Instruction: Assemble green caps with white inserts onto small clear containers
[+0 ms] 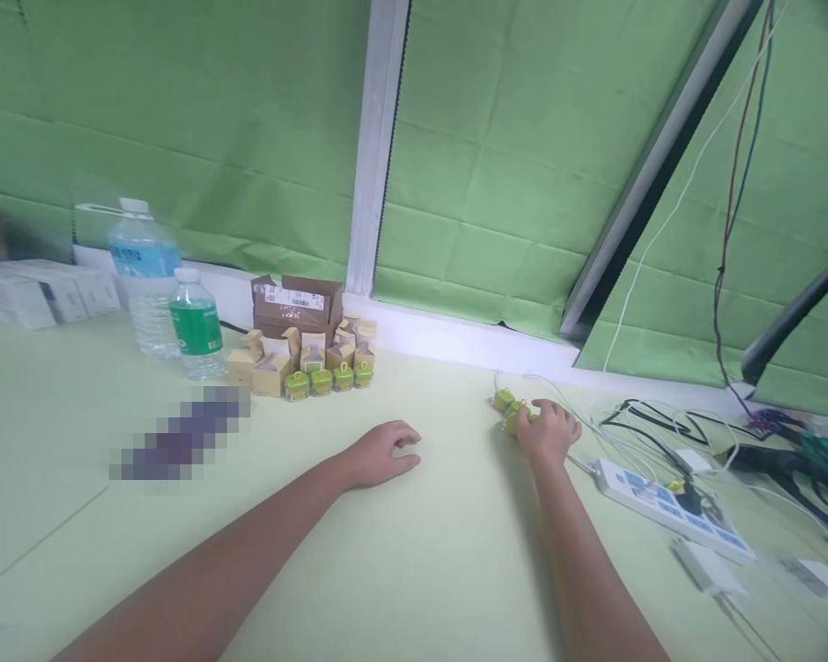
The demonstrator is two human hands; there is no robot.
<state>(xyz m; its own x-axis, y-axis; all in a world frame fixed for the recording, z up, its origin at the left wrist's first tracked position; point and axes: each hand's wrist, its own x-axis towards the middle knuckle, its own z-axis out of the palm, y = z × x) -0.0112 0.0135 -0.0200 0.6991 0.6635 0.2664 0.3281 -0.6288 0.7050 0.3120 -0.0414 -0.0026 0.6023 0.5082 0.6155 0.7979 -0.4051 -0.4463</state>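
Near edge: two bare forearms come in from the bottom, both cut off by the frame.
Left hand [383,452]: down on the bench [442,552], fingers loosely curled, nothing in it.
Right hand [550,432]: fingers wrapped over the green pieces [511,410]. I count 2, maybe 3, since the hand covers part of them. They sit right of bench centre, just left of the cable mess.
Axis: the pieces lie in a short line running from the hand away and to the left. They're too small and blurred to tell which way each one faces. Thin white leads run off behind them.
Right of the hand: 1 power strip [669,506], long axis slanting towards the near right, with plugs in it. 2 white adapters [707,565] are nearer the edge, the far-right one half lost in blur. Tangled cables [649,423] lie beyond.
Left of centre: a pixelated patch [179,437] hides whatever lies there.
Further back: a green row [329,379] of 4 matching pieces, side by side. Behind it are roughly 8 small tan cartons [276,363], count unsure as they overlap, then 1 open brown box [296,303].
2 bottles [194,324] stand upright, a big one and a small one with a green label.
Far left: stacked white boxes [34,294], blurred.
Backdrop: green cloth [524,184].
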